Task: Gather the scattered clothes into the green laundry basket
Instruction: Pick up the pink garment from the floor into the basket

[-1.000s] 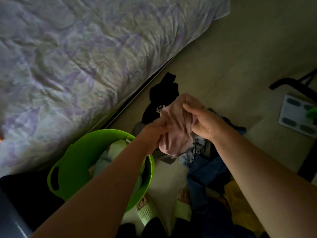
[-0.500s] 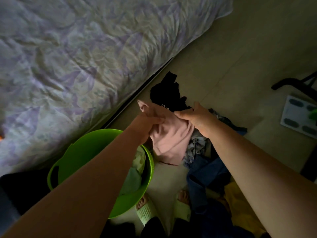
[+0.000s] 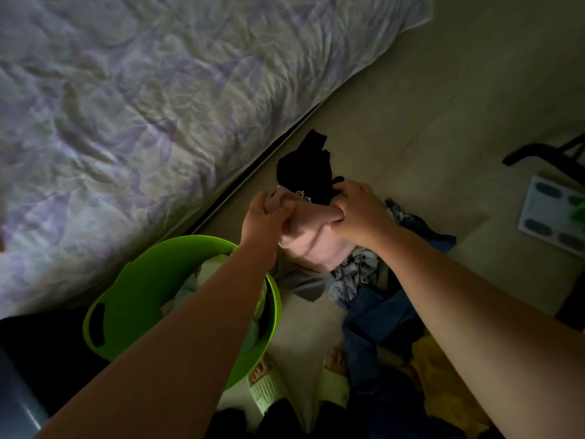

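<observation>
Both hands hold up a pink garment [image 3: 311,243] by its top edge, just right of the green laundry basket [image 3: 142,286]. My left hand [image 3: 264,218] grips its left corner and my right hand [image 3: 361,213] grips its right corner. The basket stands on the floor beside the bed and holds pale clothes [image 3: 209,270], partly hidden by my left forearm. On the floor lie a black garment [image 3: 307,172], a grey piece [image 3: 300,282], a patterned white-blue piece [image 3: 357,274], blue jeans [image 3: 380,321] and a yellow garment [image 3: 443,375].
A bed with a leaf-print cover [image 3: 142,106] fills the left and top. A white bathroom scale [image 3: 550,213] and black chair legs [image 3: 544,156] sit at the right. My feet in pale slippers [image 3: 269,388] stand below the basket. A dark object [image 3: 38,353] lies at lower left.
The pink garment was bunched between my hands, then spread wider. My hands have now drawn closer together and moved slightly farther out, with the cloth hanging shorter below them.
</observation>
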The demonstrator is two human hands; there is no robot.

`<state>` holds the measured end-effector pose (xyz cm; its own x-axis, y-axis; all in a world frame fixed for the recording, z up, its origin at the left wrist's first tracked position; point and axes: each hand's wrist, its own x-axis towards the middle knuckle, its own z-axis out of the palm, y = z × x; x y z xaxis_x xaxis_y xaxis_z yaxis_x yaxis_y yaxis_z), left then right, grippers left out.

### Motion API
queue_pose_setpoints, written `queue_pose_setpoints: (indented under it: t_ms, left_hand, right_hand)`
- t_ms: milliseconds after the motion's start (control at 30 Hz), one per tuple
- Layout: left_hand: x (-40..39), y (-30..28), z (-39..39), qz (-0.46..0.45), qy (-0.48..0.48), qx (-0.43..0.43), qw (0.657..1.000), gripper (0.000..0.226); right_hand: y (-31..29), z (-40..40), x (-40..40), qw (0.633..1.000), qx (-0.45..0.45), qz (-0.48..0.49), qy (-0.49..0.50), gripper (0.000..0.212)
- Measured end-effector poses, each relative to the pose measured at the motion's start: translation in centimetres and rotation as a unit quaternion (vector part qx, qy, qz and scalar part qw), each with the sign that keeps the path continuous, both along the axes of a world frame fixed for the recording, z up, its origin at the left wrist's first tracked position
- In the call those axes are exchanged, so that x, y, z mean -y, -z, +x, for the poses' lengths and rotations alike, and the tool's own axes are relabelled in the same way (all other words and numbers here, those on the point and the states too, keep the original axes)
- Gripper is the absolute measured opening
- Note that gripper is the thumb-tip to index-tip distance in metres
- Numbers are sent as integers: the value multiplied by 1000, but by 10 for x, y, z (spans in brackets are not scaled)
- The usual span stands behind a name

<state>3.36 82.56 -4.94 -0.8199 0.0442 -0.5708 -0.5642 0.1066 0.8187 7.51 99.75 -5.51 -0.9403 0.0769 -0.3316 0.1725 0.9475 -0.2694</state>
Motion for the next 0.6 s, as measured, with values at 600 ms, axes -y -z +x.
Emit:
queue_pose_setpoints:
  t_ms: [600]
  left_hand:
    - [98,-15,9,-162,314,34,935,76]
  right_hand:
    - [-102,-38,89,698,279,-621,223,19]
